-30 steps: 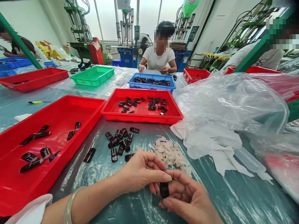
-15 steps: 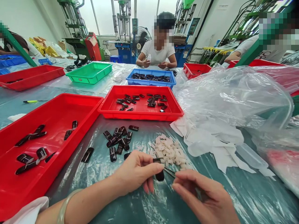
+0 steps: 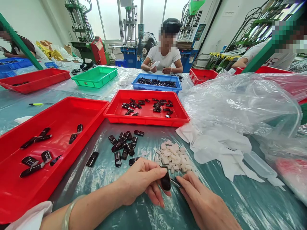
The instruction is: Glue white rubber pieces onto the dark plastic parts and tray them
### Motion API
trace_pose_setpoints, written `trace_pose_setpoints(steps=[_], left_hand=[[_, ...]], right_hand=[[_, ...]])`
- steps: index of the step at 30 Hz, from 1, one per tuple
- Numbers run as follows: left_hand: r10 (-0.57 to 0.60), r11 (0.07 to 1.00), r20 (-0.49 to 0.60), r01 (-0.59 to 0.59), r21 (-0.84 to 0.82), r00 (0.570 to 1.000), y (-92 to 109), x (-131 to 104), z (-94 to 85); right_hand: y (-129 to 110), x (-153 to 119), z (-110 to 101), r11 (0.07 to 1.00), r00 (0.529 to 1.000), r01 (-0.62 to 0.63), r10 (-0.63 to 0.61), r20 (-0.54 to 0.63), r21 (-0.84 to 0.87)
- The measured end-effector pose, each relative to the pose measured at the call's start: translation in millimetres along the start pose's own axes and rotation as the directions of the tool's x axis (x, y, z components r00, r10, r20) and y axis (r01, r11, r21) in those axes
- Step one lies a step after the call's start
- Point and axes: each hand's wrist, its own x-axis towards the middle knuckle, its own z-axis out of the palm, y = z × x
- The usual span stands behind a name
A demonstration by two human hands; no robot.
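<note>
Between the thumb and fingers of my left hand point(image 3: 146, 177) is a glossy black plastic piece point(image 3: 165, 179), long and rounded at its lower end. My right hand point(image 3: 201, 195) pinches thin metal tweezers point(image 3: 176, 182), their tips pointing left at the black piece's edge; whether they touch is too fine to tell. Just beyond the hands lies a heap of small whitish pieces point(image 3: 173, 155). Left of that heap, more black pieces point(image 3: 123, 145) are scattered in a loose cluster, and a single one point(image 3: 92, 159) rests apart from them.
A red tray point(image 3: 79, 156) with several black pieces is at left; another red tray point(image 3: 146, 121) lies ahead, a blue tray point(image 3: 157, 88) behind it. White paper point(image 3: 223, 153), a translucent bottle point(image 3: 260, 164) and plastic sheeting point(image 3: 240, 102) cover the right. A co-worker point(image 3: 164, 57) sits opposite.
My left hand has turned the black piece so more of its face shows. My right hand has moved slightly left, bringing the tweezers along. The view has shifted a little.
</note>
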Motion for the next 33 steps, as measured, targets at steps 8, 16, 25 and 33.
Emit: trace_pose_setpoints(steps=[8, 16, 25, 33], left_hand=[[-0.011, 1.0, 0.064, 0.012, -0.012, 0.998, 1, -4, -1.7], [-0.044, 0.999, 0.147, 0.046, -0.007, 0.988, -3, -4, -0.1], [-0.09, 0.996, 0.161, 0.084, 0.045, 0.983, -5, -3, 2.9], [-0.101, 0.989, 0.146, 0.083, 0.125, 0.984, -8, -3, 2.1]], right_hand=[[-4, 8, -32, 0.814, 0.945, -0.317, 0.226, 0.237, 0.487], [-7, 10, -42, 0.436, 0.875, -0.474, 0.333, 0.352, 0.765], [-18, 15, -35, 0.185, 0.812, -0.504, 0.435, 0.39, 0.844], [-8, 12, -9, 0.391, 0.9, -0.397, 0.344, 0.268, 0.83]])
